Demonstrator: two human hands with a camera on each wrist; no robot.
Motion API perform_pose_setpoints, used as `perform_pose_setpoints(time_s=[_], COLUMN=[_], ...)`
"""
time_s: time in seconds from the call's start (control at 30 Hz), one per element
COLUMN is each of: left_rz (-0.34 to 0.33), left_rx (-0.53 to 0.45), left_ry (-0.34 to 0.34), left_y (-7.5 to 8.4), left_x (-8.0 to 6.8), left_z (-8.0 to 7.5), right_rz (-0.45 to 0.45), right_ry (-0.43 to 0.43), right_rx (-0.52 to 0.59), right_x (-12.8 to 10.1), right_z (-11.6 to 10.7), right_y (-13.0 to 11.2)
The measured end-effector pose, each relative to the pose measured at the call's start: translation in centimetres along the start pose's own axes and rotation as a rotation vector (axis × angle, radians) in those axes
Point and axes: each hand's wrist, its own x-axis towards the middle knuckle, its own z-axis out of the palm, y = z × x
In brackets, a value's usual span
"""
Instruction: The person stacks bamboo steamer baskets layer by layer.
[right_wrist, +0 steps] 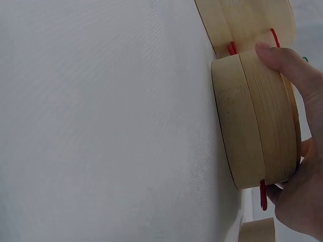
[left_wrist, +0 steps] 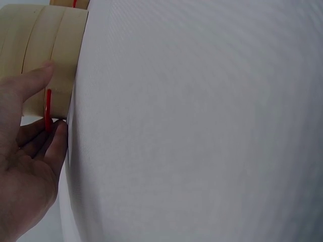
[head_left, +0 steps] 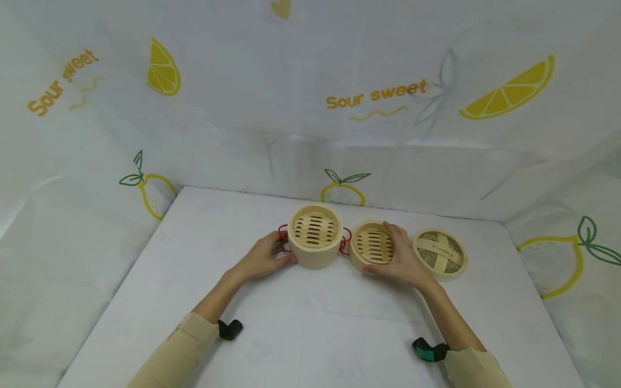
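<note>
A stack of round bamboo steamer baskets (head_left: pixel 315 258) stands near the back middle of the table, slotted base facing up and red loops on its sides. My left hand (head_left: pixel 266 256) holds the stack's left side. In the left wrist view its thumb lies on the wall (left_wrist: pixel 68 55), with the fingers around the side by a red loop (left_wrist: pixel 48 108). To the right, a lower bamboo steamer basket (head_left: pixel 372 245) sits close beside the stack. My right hand (head_left: pixel 400 258) grips it, thumb on the near wall and fingers at the far rim; part of its right side is hidden.
A round bamboo lid (head_left: pixel 442 253) with crossed strips lies to the right of my right hand. The white tabletop (head_left: pixel 310 334) meets a lemon-print cloth (head_left: pixel 271 145) at the back. Black wrist devices (head_left: pixel 230 330) sit at both sleeves.
</note>
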Motion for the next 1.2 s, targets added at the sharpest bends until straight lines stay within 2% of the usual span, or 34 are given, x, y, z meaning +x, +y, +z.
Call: perform_pose_setpoints(time_s=[0.73, 1.2], left_rz=[-0.029, -0.014], left_rx=[0.005, 0.008], left_ry=[-0.004, 0.005], left_y=[0.2, -0.1], left_x=[-0.1, -0.1], left_z=[0.1, 0.1], right_rz=[0.009, -0.004], right_ry=[0.045, 0.103], right_rx=[-0.030, -0.086], right_x=[-0.1, -1.3], right_z=[0.4, -0.7], right_y=[0.0, -0.8])
